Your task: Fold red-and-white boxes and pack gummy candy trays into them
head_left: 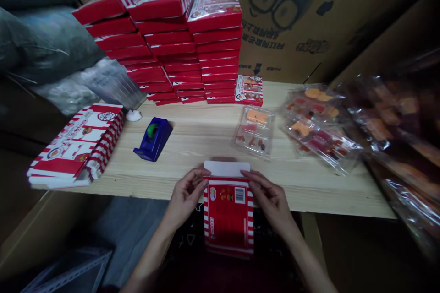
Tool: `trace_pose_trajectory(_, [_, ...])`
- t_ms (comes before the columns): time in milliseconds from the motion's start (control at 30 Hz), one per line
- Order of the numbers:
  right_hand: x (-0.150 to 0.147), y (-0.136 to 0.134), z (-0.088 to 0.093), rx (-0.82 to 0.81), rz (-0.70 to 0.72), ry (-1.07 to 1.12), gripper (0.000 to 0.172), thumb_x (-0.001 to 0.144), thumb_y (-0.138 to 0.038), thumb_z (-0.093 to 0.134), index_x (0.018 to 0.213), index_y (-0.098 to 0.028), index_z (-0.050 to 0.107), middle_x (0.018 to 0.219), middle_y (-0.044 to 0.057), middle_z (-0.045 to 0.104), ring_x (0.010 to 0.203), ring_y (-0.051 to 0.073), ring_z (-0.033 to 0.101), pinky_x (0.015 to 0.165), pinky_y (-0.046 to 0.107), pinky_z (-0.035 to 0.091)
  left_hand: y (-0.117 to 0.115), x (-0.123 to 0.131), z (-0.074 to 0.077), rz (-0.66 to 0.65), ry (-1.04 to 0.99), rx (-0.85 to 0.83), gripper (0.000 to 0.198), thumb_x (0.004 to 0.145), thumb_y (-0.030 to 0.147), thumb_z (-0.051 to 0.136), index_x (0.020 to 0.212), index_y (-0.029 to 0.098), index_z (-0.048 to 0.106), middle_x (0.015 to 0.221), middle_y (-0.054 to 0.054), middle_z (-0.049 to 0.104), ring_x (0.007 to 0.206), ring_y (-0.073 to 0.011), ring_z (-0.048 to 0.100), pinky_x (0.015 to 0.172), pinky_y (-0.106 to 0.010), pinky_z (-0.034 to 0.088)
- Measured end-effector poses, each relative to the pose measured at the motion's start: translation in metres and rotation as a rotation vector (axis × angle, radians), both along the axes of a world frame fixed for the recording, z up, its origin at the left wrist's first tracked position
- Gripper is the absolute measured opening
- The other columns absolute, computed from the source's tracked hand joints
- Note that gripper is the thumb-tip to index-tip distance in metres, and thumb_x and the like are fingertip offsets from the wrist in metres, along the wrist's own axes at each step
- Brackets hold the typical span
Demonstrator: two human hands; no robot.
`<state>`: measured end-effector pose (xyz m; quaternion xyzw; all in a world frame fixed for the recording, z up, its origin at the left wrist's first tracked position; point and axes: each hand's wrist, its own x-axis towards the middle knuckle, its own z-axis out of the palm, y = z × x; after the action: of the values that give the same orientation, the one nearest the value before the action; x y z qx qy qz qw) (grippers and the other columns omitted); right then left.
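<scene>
Two hands [185,197] [270,199] hiding box [228,213] edges

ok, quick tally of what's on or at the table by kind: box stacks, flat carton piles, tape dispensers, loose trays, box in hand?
Stacks of red boxes: 3
Pile of flat cartons: 1
Blue tape dispenser: 1
Single clear tray: 1
Box held by left hand and right hand, striped box: 1
Total: 7

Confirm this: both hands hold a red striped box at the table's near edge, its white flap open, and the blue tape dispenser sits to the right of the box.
One detail is off. In the head view the tape dispenser sits to the left of the box, not the right. The rest holds: the left hand and right hand hold the box at the table's near edge, white flap open.
</scene>
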<state>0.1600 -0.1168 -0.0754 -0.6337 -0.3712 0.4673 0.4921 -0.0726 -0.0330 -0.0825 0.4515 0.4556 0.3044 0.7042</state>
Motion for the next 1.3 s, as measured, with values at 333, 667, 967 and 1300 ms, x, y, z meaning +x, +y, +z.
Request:
trace_pose_trajectory(333, [0.001,-0.007,0.007,-0.162,0.127,0.149,0.025,0.096,-0.050,0.068,0.107,-0.033,0.083,0.107,0.004,0.081,0.106,0.025,0.070,0.108,0.048,0.049,-0.015,-0.016,0.016,-0.045,0.121,0.015,0.029,0.093,0.045,0.071,0.088,0.017,0.070,0.077,0.000,0.067,0.069,-0.0133,0.058,0.065,-0.022,0.044])
trace_pose_trajectory(667, [-0.004,0.002,0.013,-0.145,-0.056,0.720,0.070,0.087,-0.024,0.082,0.148,-0.042,0.053,0.120,0.000,0.077,0.103,0.017,0.074,0.094,0.032,0.059,-0.008,0.004,0.014,0.111,-0.321,-0.278,0.076,0.085,0.022,0.082,0.152,0.030,0.045,0.131,-0.010,0.074,0.109,-0.0234,0.075,0.092,-0.033,0.059])
trace_pose_trajectory(967, [0.002,-0.013,-0.004,-0.314,0.003,0.793,0.027,0.079,-0.027,0.088,0.104,-0.030,0.080,0.108,0.002,0.083,0.098,0.022,0.077,0.092,0.037,0.062,-0.013,-0.009,0.012,-0.119,-0.278,-0.369,0.034,0.096,0.027,0.069,0.128,0.022,0.075,0.136,-0.012,0.072,0.120,-0.0277,0.071,0.105,-0.039,0.055])
trace_pose_trajectory(1300, [0.008,-0.018,0.008,-0.160,0.183,0.463,0.014,0.094,-0.038,0.074,0.103,-0.030,0.080,0.129,0.005,0.077,0.120,0.024,0.070,0.109,0.045,0.052,-0.014,-0.021,0.010,-0.291,0.072,0.154,0.027,0.102,0.029,0.060,0.121,0.030,0.079,0.130,-0.007,0.075,0.125,-0.0249,0.069,0.113,-0.043,0.050])
